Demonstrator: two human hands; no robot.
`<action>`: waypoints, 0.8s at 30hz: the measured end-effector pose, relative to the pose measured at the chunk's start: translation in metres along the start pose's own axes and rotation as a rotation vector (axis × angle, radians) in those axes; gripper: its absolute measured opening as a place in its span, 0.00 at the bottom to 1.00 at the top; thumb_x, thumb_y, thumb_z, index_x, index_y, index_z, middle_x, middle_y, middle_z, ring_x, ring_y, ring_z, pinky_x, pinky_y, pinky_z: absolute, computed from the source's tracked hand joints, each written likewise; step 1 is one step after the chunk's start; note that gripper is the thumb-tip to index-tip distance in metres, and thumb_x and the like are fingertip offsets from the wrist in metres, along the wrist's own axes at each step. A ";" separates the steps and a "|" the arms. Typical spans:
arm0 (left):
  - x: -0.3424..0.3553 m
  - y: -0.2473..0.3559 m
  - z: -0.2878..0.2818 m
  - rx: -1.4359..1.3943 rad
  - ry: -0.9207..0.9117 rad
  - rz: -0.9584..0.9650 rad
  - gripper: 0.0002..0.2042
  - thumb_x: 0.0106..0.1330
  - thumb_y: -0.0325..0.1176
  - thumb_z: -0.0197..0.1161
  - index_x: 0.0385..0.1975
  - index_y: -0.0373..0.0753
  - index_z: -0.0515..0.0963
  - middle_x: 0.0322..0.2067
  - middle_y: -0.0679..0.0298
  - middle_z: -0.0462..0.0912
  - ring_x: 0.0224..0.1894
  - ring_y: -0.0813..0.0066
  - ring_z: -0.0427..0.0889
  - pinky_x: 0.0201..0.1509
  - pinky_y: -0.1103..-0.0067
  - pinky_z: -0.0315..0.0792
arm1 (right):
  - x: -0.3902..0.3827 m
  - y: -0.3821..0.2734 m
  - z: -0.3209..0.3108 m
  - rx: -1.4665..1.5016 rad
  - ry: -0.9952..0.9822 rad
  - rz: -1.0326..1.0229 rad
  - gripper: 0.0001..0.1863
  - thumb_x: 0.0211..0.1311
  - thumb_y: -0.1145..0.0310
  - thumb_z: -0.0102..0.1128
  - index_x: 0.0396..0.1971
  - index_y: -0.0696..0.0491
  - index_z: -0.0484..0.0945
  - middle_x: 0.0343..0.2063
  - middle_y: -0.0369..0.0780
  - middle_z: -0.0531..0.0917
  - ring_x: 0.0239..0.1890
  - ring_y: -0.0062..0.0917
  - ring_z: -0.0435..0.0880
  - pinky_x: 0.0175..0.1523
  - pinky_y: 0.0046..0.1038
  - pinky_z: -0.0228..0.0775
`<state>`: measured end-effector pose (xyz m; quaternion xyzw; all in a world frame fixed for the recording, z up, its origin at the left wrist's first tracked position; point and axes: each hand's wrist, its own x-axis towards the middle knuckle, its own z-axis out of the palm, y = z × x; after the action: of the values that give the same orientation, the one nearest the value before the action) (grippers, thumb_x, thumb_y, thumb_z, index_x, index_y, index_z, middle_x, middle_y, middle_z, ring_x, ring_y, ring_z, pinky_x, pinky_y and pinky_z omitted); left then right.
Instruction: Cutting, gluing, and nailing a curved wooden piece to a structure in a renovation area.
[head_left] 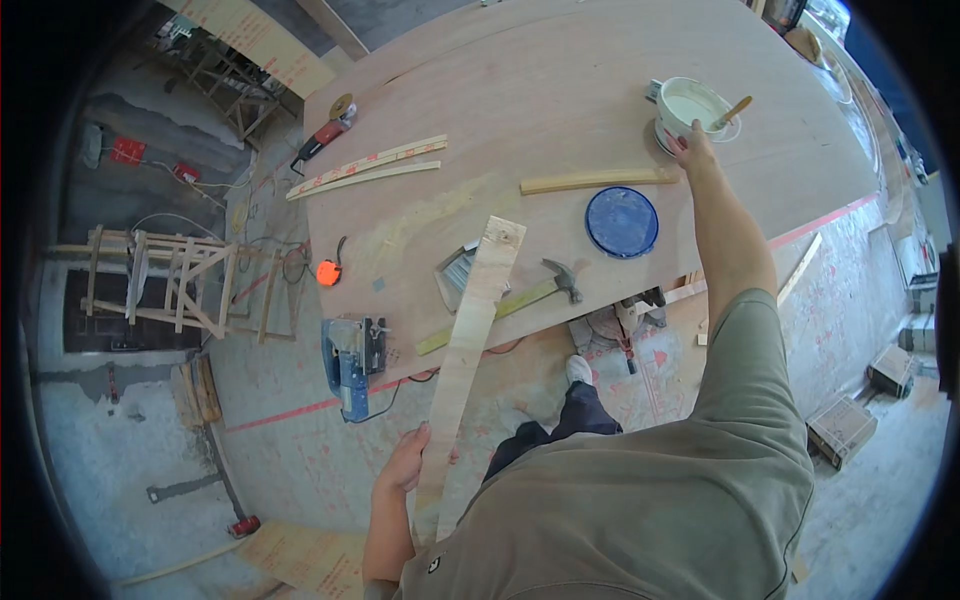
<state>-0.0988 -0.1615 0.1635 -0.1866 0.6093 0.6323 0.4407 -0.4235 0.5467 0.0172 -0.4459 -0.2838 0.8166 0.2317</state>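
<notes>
From my remote seat I see the left hand with its fingers grasping the long wooden board, which slants from beside the torso up across the table's near edge in my view, its upper end overlapping the tabletop. On the far right of that table, the right hand reaches the near side of the white bucket, a brush leaning in it, though I cannot tell whether those fingers grip it or merely touch; nearer me lie the round blue lid and the hammer.
</notes>
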 end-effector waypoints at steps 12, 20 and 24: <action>0.008 -0.002 -0.015 -0.089 0.000 -0.101 0.32 0.77 0.55 0.35 0.52 0.28 0.73 0.33 0.53 0.82 0.35 0.62 0.82 0.43 0.67 0.77 | -0.062 -0.002 -0.009 -0.191 -0.103 -0.254 0.20 0.59 0.71 0.58 0.47 0.68 0.67 0.33 0.51 0.78 0.27 0.36 0.82 0.36 0.40 0.85; -0.007 -0.030 -0.046 -0.304 0.015 -0.022 0.29 0.78 0.55 0.35 0.54 0.34 0.74 0.34 0.58 0.82 0.36 0.68 0.81 0.43 0.70 0.76 | -0.230 0.066 0.052 -0.480 -0.666 -0.037 0.20 0.61 0.71 0.52 0.49 0.68 0.63 0.37 0.52 0.74 0.35 0.36 0.83 0.48 0.45 0.84; -0.034 -0.051 -0.061 -0.454 0.101 0.097 0.28 0.78 0.55 0.35 0.53 0.36 0.72 0.33 0.58 0.82 0.34 0.67 0.81 0.42 0.70 0.75 | -0.329 0.154 0.108 -0.519 -0.936 0.165 0.16 0.61 0.71 0.52 0.44 0.65 0.65 0.28 0.45 0.74 0.31 0.34 0.81 0.47 0.48 0.84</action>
<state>-0.0588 -0.2366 0.1476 -0.2828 0.4810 0.7634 0.3255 -0.3733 0.1985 0.1581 -0.0981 -0.5132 0.8465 -0.1021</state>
